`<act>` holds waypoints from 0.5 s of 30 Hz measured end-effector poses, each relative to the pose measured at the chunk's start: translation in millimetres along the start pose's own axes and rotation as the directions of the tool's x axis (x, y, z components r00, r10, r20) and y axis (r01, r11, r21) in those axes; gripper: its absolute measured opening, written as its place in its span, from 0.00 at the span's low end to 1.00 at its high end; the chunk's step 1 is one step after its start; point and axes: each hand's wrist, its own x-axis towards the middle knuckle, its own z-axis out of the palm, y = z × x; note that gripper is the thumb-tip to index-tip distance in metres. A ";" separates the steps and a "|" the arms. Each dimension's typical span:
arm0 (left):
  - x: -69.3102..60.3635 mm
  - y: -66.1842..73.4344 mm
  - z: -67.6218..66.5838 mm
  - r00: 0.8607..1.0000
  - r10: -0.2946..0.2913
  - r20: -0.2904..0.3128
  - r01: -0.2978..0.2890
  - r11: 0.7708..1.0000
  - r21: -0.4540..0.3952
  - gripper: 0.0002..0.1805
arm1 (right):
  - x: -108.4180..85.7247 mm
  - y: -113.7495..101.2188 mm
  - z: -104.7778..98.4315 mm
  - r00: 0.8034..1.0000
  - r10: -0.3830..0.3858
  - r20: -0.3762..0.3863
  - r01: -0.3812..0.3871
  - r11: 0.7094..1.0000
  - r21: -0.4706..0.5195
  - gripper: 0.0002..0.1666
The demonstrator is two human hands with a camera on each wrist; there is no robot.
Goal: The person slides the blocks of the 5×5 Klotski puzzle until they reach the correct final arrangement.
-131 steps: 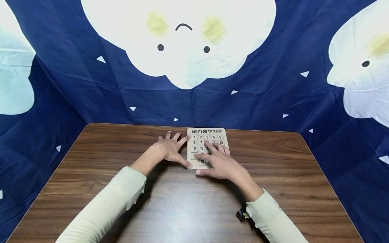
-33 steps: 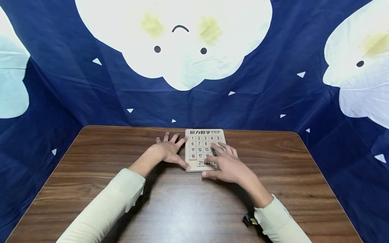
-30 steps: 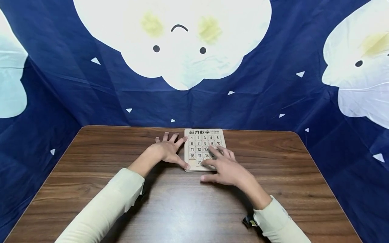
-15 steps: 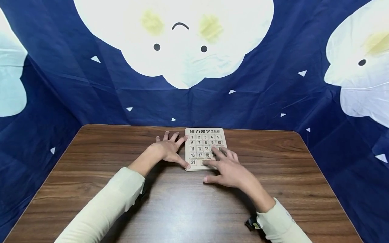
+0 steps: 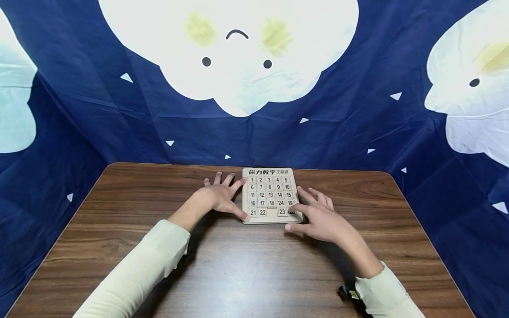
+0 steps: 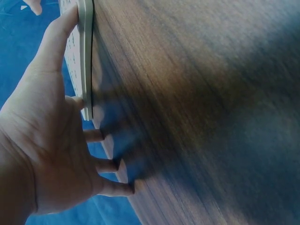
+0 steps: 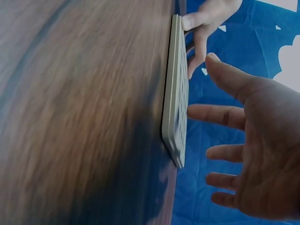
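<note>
A pale number sliding puzzle lies flat at the table's far edge. Its bottom row reads 21, 22, a gap in the third place, then 23 and a tile that looks like 20 under a fingertip. Spread out at the puzzle's left side, my left hand touches the lower left corner with the thumb and the upper left edge with the index finger. My right hand is at the lower right, its index fingertip on the corner tile. The other right fingers extend loosely beyond the right edge, holding nothing.
The brown wooden table extends toward the person and to both sides. Behind it hangs a dark blue cloth with cloud shapes. A small dark device sits at the right sleeve cuff.
Tiles 21 and 22 have slid left along the bottom row, shifting the gap from the first place to the third. My right hand has moved right; the left stays put.
</note>
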 end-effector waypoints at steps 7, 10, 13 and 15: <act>2.3 -0.8 1.1 1.000 -0.002 0.002 0.002 1.000 0.004 0.80 | -4.0 1.8 6.4 1.000 -0.016 0.015 0.015 1.000 0.024 0.32; 1.3 -0.9 0.9 1.000 -0.003 0.006 0.003 1.000 0.013 0.80 | -0.5 -5.3 12.5 0.999 -0.031 0.035 0.031 1.000 -0.002 0.35; -0.3 0.2 0.4 1.000 0.000 0.006 0.000 1.000 0.006 0.80 | 3.4 -12.8 17.2 0.996 -0.052 0.069 0.054 0.998 -0.020 0.39; -0.5 0.8 0.1 1.000 0.000 0.006 0.000 1.000 0.000 0.80 | 4.7 -15.5 17.3 0.994 -0.063 0.090 0.064 0.998 -0.006 0.41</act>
